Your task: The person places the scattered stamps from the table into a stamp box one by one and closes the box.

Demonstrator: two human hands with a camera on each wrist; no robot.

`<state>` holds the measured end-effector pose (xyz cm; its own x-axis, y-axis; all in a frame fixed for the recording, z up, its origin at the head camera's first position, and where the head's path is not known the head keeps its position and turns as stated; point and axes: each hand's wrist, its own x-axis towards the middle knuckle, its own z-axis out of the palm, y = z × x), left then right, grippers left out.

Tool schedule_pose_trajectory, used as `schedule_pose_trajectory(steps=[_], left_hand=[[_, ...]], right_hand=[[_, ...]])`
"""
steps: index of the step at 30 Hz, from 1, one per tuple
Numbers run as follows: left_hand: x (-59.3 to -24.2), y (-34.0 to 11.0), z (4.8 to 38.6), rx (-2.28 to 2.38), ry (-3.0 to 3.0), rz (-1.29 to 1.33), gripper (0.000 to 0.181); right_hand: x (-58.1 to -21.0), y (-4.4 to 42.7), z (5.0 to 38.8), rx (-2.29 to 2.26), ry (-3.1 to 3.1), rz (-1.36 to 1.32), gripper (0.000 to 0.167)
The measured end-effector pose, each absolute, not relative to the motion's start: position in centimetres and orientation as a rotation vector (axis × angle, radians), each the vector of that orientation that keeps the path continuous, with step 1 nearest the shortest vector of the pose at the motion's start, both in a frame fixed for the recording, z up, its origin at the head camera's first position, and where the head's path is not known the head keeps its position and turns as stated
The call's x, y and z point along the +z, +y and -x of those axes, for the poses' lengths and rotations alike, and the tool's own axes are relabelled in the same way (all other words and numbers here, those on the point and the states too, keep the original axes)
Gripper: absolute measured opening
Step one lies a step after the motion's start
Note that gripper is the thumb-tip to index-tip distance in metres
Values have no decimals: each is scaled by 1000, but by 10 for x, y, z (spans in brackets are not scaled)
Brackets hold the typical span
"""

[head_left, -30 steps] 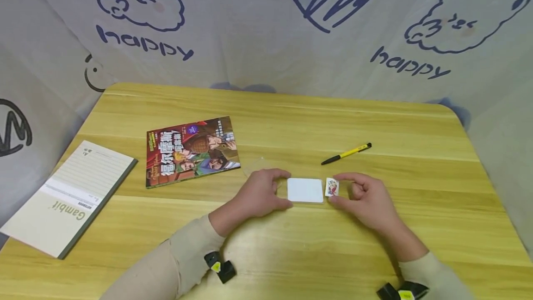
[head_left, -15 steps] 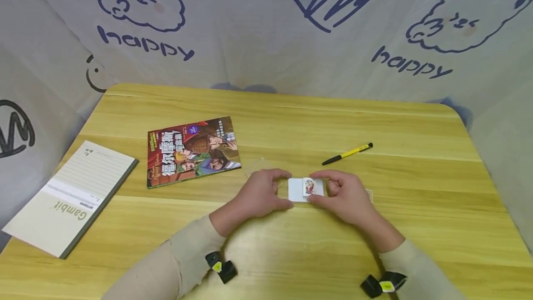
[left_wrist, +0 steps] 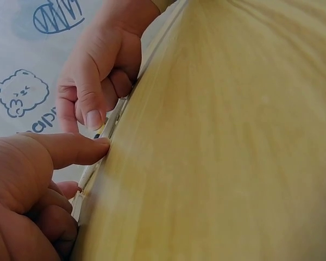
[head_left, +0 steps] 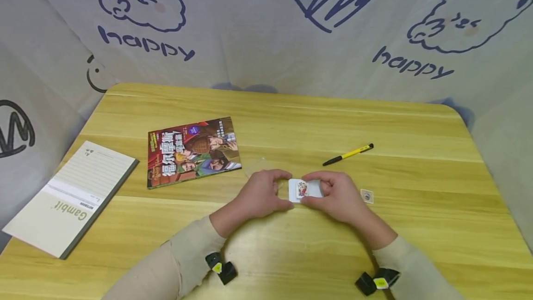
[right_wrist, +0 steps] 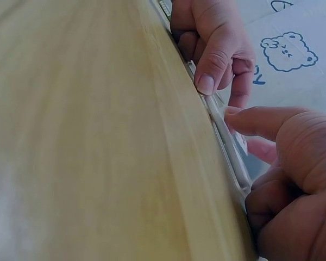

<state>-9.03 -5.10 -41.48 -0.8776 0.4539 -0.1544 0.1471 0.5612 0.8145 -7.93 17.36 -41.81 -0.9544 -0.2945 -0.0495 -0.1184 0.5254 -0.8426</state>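
Observation:
A thin white rectangle with rounded corners [head_left: 292, 191] lies on the table. My left hand [head_left: 263, 193] holds it by its left end, thumb and forefinger at the near and far edges. Over its left part is a small white square with a colourful picture [head_left: 302, 189], which my right hand [head_left: 335, 197] pinches between thumb and forefinger at the near and far edges. In the right wrist view the white rectangle [right_wrist: 231, 155] shows edge-on below both hands; whether the small square touches it is hard to tell. A second small picture square [head_left: 367, 196] lies right of my right hand.
A yellow and black pen [head_left: 348, 154] lies beyond my right hand. Left of my hands are an illustrated book [head_left: 193, 153] and a notebook [head_left: 71, 198]. A faint clear sheet [head_left: 256, 165] lies behind my left hand. Patterned cloth [head_left: 250, 36] hangs behind the table.
My right hand has moved left, carrying the picture square from beside the white rectangle to over its left part. The second square has come into sight. My left hand has stayed in place.

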Motion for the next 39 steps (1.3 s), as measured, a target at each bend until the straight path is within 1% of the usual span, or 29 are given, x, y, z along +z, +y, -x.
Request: schedule_pose_trajectory(steps=[13,20,30,39], left_hand=[[-414,-50,89,1238,2442,-472,64],[-414,-50,89,1220,2451,-481,65],[-413,-51,88,1253,2444,-495,65],[-415,-51,88,1254,2431,-484,65]], right_hand=[[-417,172,79,-1321,2616,385,44],[-418,182,77,-1332,2643,362,42],[-410,212,65,-1439,2648,305,42],[-411,245,53,-1369,2707,163,46]])
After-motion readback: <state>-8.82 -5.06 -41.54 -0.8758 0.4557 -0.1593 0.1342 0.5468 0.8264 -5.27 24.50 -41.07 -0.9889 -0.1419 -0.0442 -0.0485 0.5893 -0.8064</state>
